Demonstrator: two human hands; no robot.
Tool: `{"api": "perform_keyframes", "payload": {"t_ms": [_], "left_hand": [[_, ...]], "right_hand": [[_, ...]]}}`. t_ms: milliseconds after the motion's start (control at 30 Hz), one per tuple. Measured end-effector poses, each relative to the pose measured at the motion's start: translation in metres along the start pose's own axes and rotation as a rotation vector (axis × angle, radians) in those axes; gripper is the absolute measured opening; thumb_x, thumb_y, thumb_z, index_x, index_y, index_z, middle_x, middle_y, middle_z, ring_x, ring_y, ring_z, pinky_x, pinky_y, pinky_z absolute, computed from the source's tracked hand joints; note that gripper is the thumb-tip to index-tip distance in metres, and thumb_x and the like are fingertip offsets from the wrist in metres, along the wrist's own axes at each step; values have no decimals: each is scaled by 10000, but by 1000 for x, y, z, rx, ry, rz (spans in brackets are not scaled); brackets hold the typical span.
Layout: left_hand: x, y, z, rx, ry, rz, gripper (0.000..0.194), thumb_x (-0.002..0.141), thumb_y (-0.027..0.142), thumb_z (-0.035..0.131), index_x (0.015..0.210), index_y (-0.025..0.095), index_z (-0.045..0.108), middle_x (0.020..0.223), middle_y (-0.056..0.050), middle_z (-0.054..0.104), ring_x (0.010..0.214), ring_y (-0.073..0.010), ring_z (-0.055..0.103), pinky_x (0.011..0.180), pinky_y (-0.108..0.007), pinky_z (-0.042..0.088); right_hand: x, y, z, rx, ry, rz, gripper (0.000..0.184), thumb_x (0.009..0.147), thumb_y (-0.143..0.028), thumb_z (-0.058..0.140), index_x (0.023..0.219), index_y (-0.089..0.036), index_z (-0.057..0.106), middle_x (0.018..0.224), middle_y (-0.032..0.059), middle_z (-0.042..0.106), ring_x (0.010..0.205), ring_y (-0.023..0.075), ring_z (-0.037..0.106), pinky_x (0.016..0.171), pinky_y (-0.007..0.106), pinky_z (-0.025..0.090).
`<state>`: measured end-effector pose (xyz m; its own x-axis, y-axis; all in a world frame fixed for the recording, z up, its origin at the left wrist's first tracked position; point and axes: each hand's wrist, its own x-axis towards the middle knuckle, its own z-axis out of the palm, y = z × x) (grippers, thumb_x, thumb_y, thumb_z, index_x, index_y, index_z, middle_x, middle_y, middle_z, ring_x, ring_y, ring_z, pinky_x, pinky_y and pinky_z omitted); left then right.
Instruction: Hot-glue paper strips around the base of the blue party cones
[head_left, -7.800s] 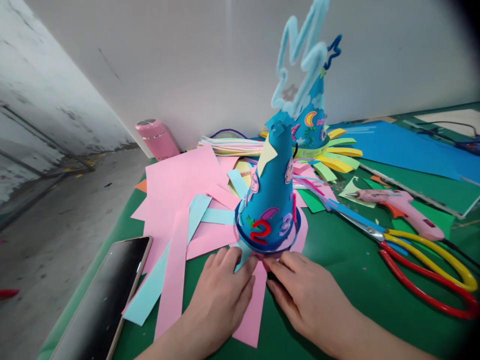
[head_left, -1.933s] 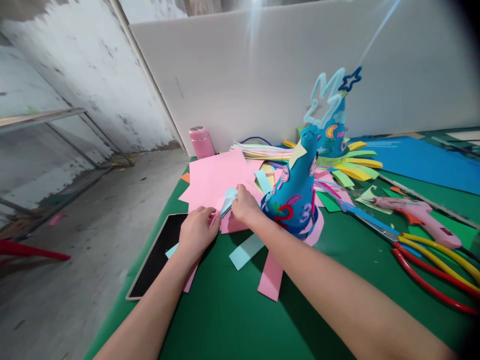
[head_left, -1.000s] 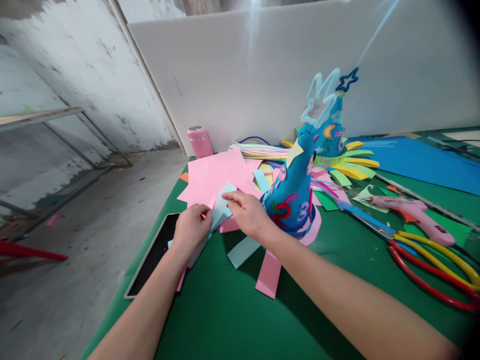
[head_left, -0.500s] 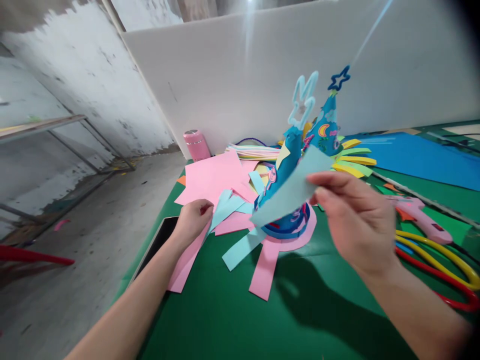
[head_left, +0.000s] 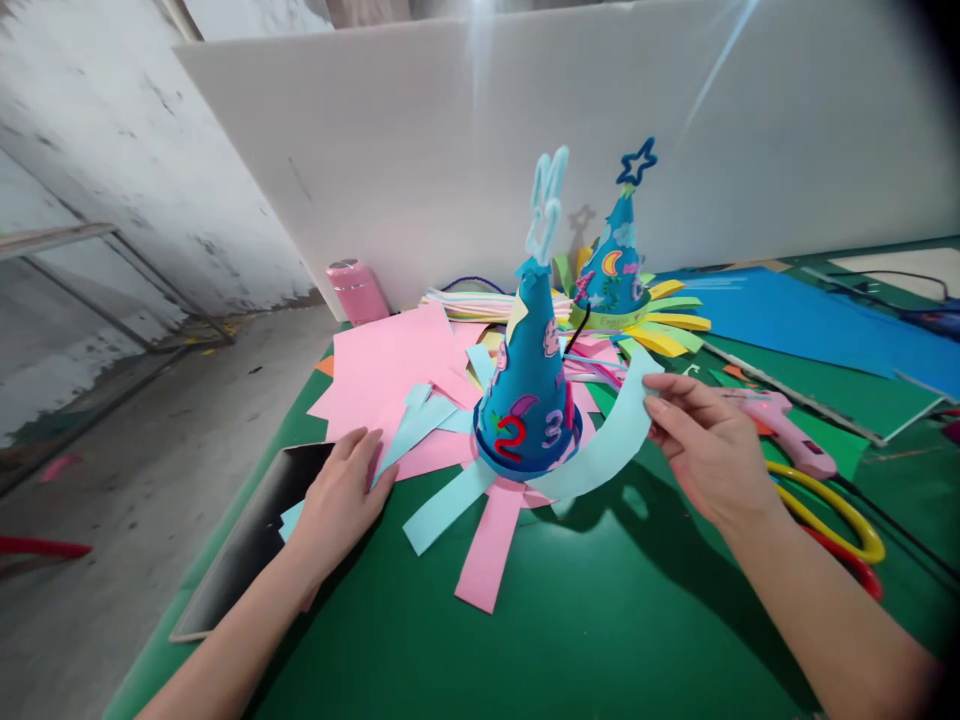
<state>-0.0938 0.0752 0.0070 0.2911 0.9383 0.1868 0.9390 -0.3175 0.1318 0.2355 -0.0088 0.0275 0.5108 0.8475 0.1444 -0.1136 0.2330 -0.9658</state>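
A light blue paper strip (head_left: 607, 455) curves out from the base of a blue cone party hat (head_left: 529, 390), pinched at its upper end by my right hand (head_left: 701, 440). The hat stands upright with numbers 2 and 3 on its front and a pale blue fuzzy shape on top. One light blue strip (head_left: 444, 512) and a pink strip (head_left: 489, 555) fan out flat from its base. My left hand (head_left: 341, 495) lies with fingers and thumb apart on loose light blue paper (head_left: 420, 425), left of the hat.
Pink sheets (head_left: 390, 350) cover the table behind my left hand, near a dark tray-like object (head_left: 247, 550). A second cone hat (head_left: 611, 265) stands behind. At right lie a pink glue gun (head_left: 787, 430), yellow-handled scissors (head_left: 832, 510) and blue sheets (head_left: 817, 320).
My right hand has swung the light blue strip from in front of the hat to its right side. My left hand has gone from closed fingers to lying spread on the paper. The view has shifted.
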Motion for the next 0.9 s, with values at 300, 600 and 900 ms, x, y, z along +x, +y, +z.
{"api": "perform_keyframes", "payload": {"t_ms": [300,600,900], "left_hand": [[-32,103,-44,-679,112,158,198,790,310,454,662,207,565,725,-38,587,700,-177,556,657,-278,432],[-56,143,-27,-1932,-814,-507,494,801,520,372,936,89,571,848,-147,638,766,-243,612,737,-366,430],[-41,129,-32,-1985,-487,-451,121,783,248,551,784,149,621,651,-17,620,605,-127,557,599,-235,427]], "right_hand": [[-7,-8,0,83,-77,-2,175,680,-226,633,849,-266,612,703,-25,542,612,89,535,540,212,469],[-36,-25,3,117,-385,-7,116,713,-234,628,806,-302,616,666,-16,534,552,92,498,474,193,433],[-57,-28,35,-383,-893,32,84,766,-190,543,786,-229,616,723,4,581,660,111,528,604,208,436]]}}
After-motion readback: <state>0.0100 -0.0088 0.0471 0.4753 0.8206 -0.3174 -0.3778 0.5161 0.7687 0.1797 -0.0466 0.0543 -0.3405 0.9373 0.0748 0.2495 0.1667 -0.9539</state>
